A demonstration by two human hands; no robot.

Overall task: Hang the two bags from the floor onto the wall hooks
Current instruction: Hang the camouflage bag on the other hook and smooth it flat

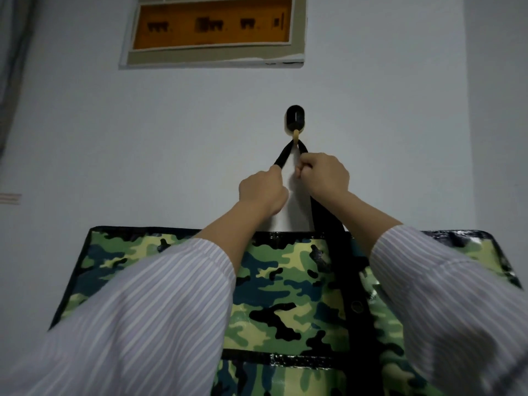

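Note:
A large camouflage bag with black trim hangs flat against the white wall. Its black strap is looped over the peg of a black oval wall hook. My left hand grips the left run of the strap just below the hook. My right hand pinches the right run of the strap, fingers curled round it. Both striped sleeves cover much of the bag's front. No second bag is in view.
A wall panel with an orange window sits above the hook. A curtain edge hangs at the far left. Bare white wall surrounds the hook on both sides.

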